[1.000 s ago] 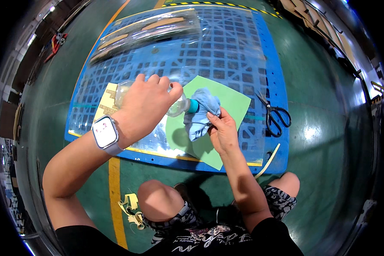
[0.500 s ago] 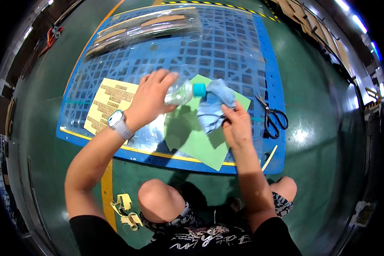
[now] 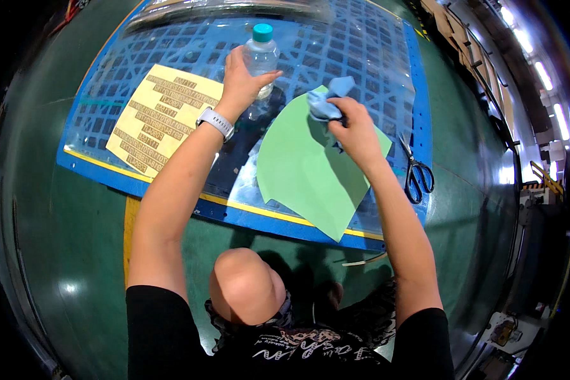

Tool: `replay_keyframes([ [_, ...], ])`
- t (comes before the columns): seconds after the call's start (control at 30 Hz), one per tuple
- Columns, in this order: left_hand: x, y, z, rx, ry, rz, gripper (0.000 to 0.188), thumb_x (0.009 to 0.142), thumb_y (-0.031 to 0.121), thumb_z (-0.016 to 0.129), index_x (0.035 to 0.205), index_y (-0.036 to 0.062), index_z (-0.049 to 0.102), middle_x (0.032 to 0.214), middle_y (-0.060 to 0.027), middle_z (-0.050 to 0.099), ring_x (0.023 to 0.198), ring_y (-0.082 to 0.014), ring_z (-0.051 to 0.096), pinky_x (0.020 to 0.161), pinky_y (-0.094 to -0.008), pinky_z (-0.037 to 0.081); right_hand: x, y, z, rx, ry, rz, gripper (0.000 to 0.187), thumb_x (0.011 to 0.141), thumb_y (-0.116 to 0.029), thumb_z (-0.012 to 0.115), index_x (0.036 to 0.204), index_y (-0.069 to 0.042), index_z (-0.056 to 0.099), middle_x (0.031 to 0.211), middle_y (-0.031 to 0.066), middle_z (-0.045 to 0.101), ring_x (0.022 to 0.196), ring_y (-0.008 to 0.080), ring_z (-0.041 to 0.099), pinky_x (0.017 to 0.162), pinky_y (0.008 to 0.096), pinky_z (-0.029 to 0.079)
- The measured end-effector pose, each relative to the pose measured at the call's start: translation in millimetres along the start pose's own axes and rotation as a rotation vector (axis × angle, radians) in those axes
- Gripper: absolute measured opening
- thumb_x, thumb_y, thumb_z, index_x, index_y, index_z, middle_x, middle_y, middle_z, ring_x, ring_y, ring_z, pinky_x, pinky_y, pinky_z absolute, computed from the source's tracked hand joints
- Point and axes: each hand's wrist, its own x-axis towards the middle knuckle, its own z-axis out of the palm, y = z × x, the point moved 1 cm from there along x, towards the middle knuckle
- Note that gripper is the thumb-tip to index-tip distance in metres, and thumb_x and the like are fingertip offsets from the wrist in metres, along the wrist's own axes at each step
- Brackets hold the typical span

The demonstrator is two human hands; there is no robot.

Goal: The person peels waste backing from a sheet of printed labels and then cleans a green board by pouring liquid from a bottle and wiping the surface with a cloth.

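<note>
A clear plastic bottle (image 3: 263,57) with a teal cap is upright over the plastic sheet. My left hand (image 3: 240,82) curves around its near side, fingers along the left and thumb across to the right. My right hand (image 3: 354,130) pinches a crumpled light-blue cloth (image 3: 325,106) over the far part of a green sheet (image 3: 307,168) with curved edges. Dark marks show on the green sheet beside my right hand, partly hidden by it. To the left of my left forearm lies a pale yellow stencil sheet (image 3: 151,101) with rows of cut characters.
Black-handled scissors (image 3: 417,174) lie right of the green sheet. Clear plastic film covers the blue grid pallet (image 3: 107,179). A wrapped bundle (image 3: 221,11) lies at its far edge. A thin pale strip (image 3: 364,260) is near the front edge, by my right forearm.
My left hand has moved the bottle away from the cloth and turned it from tilted to upright. My right hand has brought the cloth further away over the green sheet. The view has shifted.
</note>
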Motion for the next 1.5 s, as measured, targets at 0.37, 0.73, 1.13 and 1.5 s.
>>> replay_keyframes([
  [0.37,-31.7,-17.0,-25.7,0.3,-0.092,-0.22,0.076,0.064,0.044,0.083,0.116,0.0001,0.049,0.116,-0.0175,0.053,0.111,-0.0338,0.049,0.091,-0.044,0.042,-3.0,-13.2,71.3,-0.346,-0.056,-0.1,0.043,0.071,-0.008,0.065,0.114,-0.01,0.062,0.118,0.0172,0.057,0.106,0.0374,0.051,0.094,0.0443,0.043],
  [0.73,-50.9,58.6,-32.5,-0.197,-0.465,0.041,0.03,0.1,0.028,0.045,0.108,0.0012,0.056,0.101,-0.0107,0.066,0.092,-0.0192,0.06,0.083,-0.0298,0.045,-5.0,-39.8,76.2,-0.497,-0.071,-0.178,0.029,0.068,-0.009,0.066,0.097,-0.007,0.067,0.095,0.0125,0.062,0.092,0.0329,0.055,0.083,0.0412,0.045],
  [1.13,-24.0,65.6,4.5,0.201,-0.941,0.078,0.061,0.099,0.048,0.032,0.105,-0.0057,0.06,0.106,-0.0275,0.062,0.099,-0.0431,0.058,0.089,-0.0482,0.044,-66.6,-73.6,52.7,-0.19,-0.403,-0.321,0.041,0.068,-0.009,0.067,0.108,-0.008,0.063,0.115,0.0164,0.057,0.106,0.0357,0.051,0.095,0.043,0.044],
  [1.5,-35.3,35.7,5.7,0.355,-0.916,0.364,0.05,0.101,0.043,0.032,0.112,-0.0005,0.053,0.099,-0.0257,0.062,0.094,-0.0457,0.057,0.082,-0.0513,0.045,-48.9,-83.5,80.5,-0.313,-0.272,-0.388,0.024,0.067,-0.007,0.064,0.09,-0.007,0.064,0.092,0.0119,0.056,0.088,0.0319,0.052,0.078,0.0396,0.046],
])
